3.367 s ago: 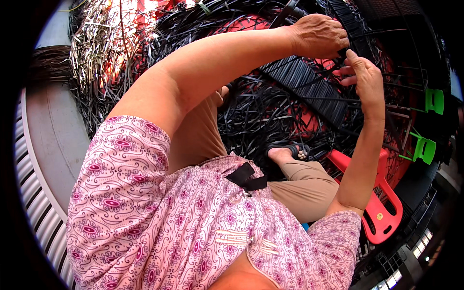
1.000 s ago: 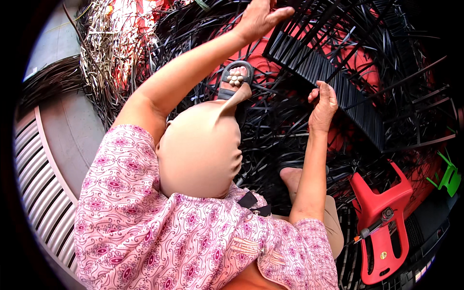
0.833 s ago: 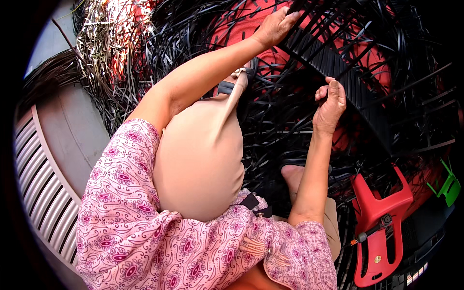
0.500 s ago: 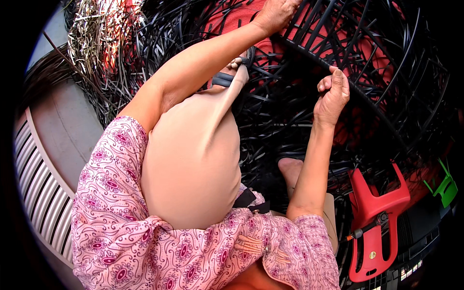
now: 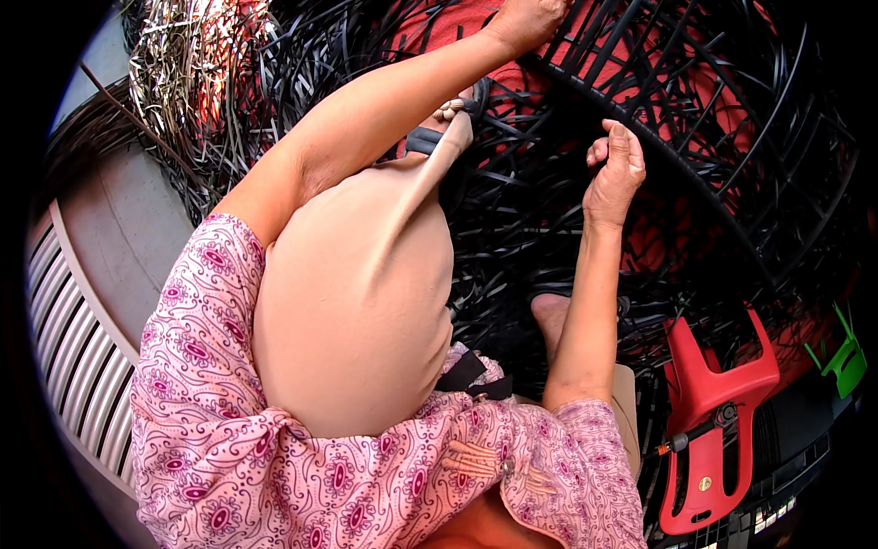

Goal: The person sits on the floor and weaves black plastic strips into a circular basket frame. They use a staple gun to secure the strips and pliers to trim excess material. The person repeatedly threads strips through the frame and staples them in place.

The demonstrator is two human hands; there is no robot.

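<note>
A frame of black bars and strips (image 5: 672, 151) lies slantwise at the upper right, with a long dark rim along its near side. At the upper edge of the view my left hand (image 5: 530, 20) is closed at the frame's far left end; its fingertips are partly cut off, so what it grips is hidden. My right hand (image 5: 613, 174) is raised just on the near side of the rim. Its fingers are curled in with the thumb against them, and I cannot make out anything between them.
Tangled loose black strips (image 5: 512, 229) cover a red cloth (image 5: 439, 37) around the frame. A bundle of shiny strips (image 5: 197, 73) stands at the upper left. A slatted metal seat (image 5: 87, 357) is at the left. A red plastic chair (image 5: 709, 457) and small green chair (image 5: 846, 361) sit lower right.
My right hand has drawn slightly left and away from the frame's rim, still curled. My left hand has shifted a little upward, and the frame has tilted slightly.
</note>
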